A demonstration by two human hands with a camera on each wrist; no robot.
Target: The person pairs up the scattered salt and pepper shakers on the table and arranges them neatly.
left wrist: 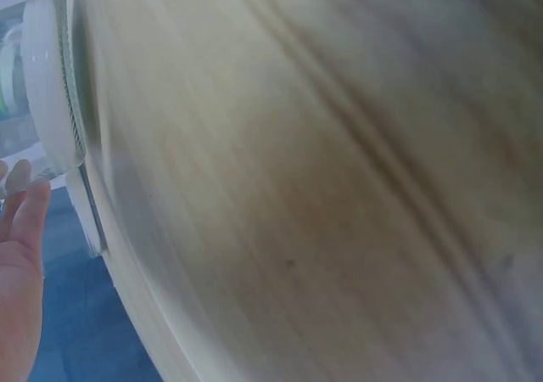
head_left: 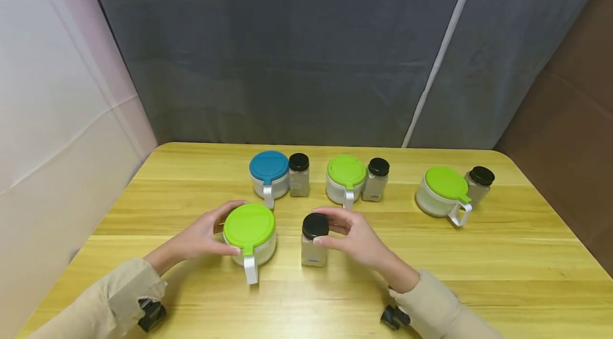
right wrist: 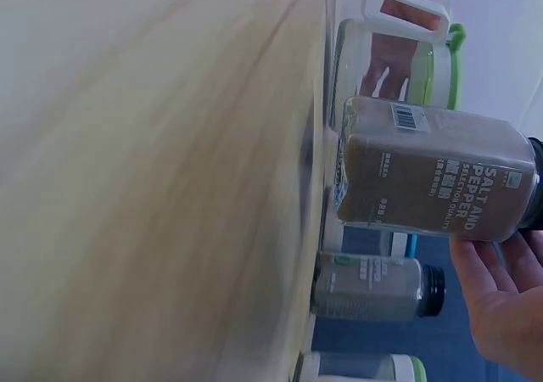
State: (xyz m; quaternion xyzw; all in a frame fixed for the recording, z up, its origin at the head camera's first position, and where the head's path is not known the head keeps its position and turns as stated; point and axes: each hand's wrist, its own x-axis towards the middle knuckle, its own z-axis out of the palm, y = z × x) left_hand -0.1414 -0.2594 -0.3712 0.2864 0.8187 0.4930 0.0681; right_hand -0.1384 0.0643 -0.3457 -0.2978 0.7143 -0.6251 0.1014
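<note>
A round clear jar with a lime-green lid and white handle (head_left: 249, 227) is in my left hand (head_left: 203, 233), fingers behind it and thumb along its front left side. In the left wrist view only part of that hand (left wrist: 21, 272) shows, beside the glass at the left edge. My right hand (head_left: 356, 235) holds a square salt and pepper bottle (right wrist: 433, 170) near its black cap (head_left: 315, 226), thumb in front and fingers behind. Brown powder fills the bottle. Whether its base touches the table I cannot tell.
Along the back of the wooden table (head_left: 191, 179) stand a blue-lidded jar (head_left: 270, 166) beside a black-capped bottle (head_left: 299, 176), a green-lidded jar (head_left: 346, 171) beside another bottle (head_left: 375, 182), and, farther right, a third green-lidded jar (head_left: 445, 183) partly hiding a bottle (head_left: 479, 182).
</note>
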